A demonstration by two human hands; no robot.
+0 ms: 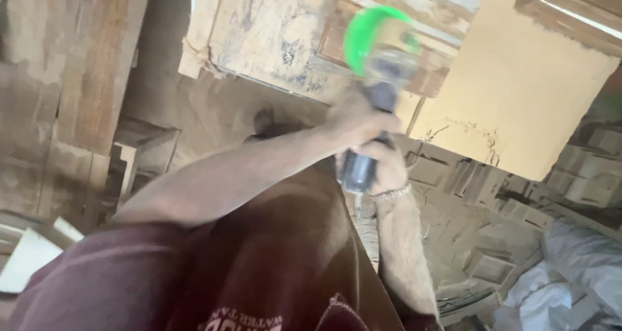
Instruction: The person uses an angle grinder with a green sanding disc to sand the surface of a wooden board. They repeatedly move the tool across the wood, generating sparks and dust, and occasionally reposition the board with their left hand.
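Both the left hand point(359, 120) and the right hand point(382, 165) have their fingers clamped around the dark handle of a power grinder point(379, 65) with a green guard, held up in front of a worn wooden panel point(272, 33), above the maroon shirt point(194, 272).

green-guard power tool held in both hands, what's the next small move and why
Probably hold it still first: the power tool is blurred and raised above the lap, gripped by the left hand and right hand, touching no wood.
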